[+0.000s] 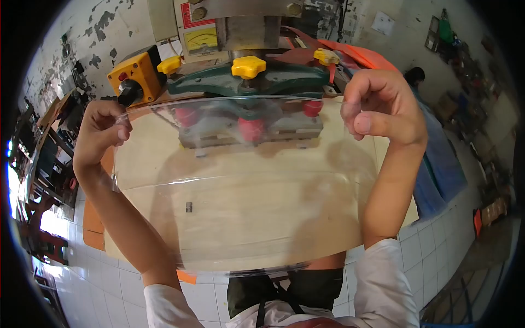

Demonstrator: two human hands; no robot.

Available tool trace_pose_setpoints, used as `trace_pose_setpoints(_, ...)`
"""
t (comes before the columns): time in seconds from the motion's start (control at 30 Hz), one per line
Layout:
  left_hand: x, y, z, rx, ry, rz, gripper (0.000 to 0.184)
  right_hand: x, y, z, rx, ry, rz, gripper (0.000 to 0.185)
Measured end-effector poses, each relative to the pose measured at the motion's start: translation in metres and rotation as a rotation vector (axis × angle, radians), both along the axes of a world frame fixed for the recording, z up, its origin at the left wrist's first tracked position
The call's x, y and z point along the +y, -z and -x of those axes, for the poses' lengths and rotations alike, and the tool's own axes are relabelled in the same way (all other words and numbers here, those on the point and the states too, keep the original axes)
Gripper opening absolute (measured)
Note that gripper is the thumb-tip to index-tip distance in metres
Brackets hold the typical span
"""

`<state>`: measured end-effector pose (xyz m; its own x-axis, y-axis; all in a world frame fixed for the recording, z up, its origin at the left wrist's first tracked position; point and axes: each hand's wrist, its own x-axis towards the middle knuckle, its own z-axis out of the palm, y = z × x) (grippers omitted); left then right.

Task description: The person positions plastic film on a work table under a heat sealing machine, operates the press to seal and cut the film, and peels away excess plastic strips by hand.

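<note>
A clear plastic sheet (235, 191) is stretched between my two hands, above a pale yellowish board. My left hand (101, 131) pinches its far left corner between thumb and fingers. At the far right corner, my right hand (385, 106) grips the sheet with curled fingers and thumb. Through the plastic I see the pale board (131, 246) and a small dark mark (189, 207). Just beyond the sheet's far edge stands a press head with a green bar (202, 85), yellow knobs (249, 67) and red round parts (251, 129) over a metal bar (295, 129).
A yellow control box (136, 76) with a black knob stands at the back left. Orange material (358, 54) lies at the back right, and blue sheeting (440, 169) hangs at the right. White floor tiles (426, 251) surround the work surface.
</note>
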<state>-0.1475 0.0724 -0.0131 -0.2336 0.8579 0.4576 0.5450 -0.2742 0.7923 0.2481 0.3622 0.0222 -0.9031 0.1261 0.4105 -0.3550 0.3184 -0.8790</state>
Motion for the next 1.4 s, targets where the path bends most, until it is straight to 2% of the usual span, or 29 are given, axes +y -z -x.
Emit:
trace_pose_setpoints(0.4,0.0,0.005,0.001,-0.038,-0.06,-0.028,0.041,0.006,-0.007,0.0,-0.062,0.048,-0.071,0.022)
trace_pose_setpoints(0.6,0.003,0.0,-0.008,-0.039,-0.036,-0.012,0.037,0.013,-0.009,-0.009,-0.079,0.095,-0.11,0.021)
trace_pose_setpoints(0.63,0.005,-0.004,-0.017,-0.038,-0.046,-0.011,0.037,0.019,-0.006,-0.013,-0.029,0.136,-0.193,0.021)
trace_pose_setpoints(0.7,0.01,-0.014,-0.04,0.011,-0.022,0.011,0.03,0.035,-0.003,-0.021,0.025,0.153,-0.275,0.021)
trace_pose_setpoints(0.77,0.018,-0.025,-0.064,0.079,0.007,0.029,0.024,0.053,-0.001,-0.03,-0.039,0.302,-0.45,0.019)
trace_pose_setpoints(0.9,0.041,-0.034,-0.116,0.334,0.072,-0.062,0.019,0.051,-0.001,-0.037,-0.179,0.345,-0.506,0.021)
trace_pose_setpoints(1.0,0.056,-0.037,-0.144,0.397,0.109,0.007,0.018,0.02,-0.008,-0.032,-0.215,0.375,-0.545,0.037)
trace_pose_setpoints(1.13,0.069,-0.031,-0.159,0.458,0.163,-0.014,0.018,-0.029,-0.005,-0.002,-0.018,0.199,-0.728,0.048)
trace_pose_setpoints(1.2,0.071,-0.028,-0.161,0.476,0.174,-0.039,0.018,-0.046,0.007,0.017,0.004,0.187,-0.677,0.042)
trace_pose_setpoints(1.27,0.072,-0.027,-0.16,0.384,0.162,0.02,0.018,-0.06,0.012,0.033,0.032,0.173,-0.627,0.035)
trace_pose_setpoints(1.33,0.074,-0.026,-0.157,0.387,0.161,0.014,0.019,-0.071,0.009,0.041,-0.223,0.335,-0.294,0.018)
trace_pose_setpoints(1.4,0.073,-0.026,-0.156,0.393,0.152,0.003,0.019,-0.064,0.016,0.045,-0.193,0.311,-0.261,0.014)
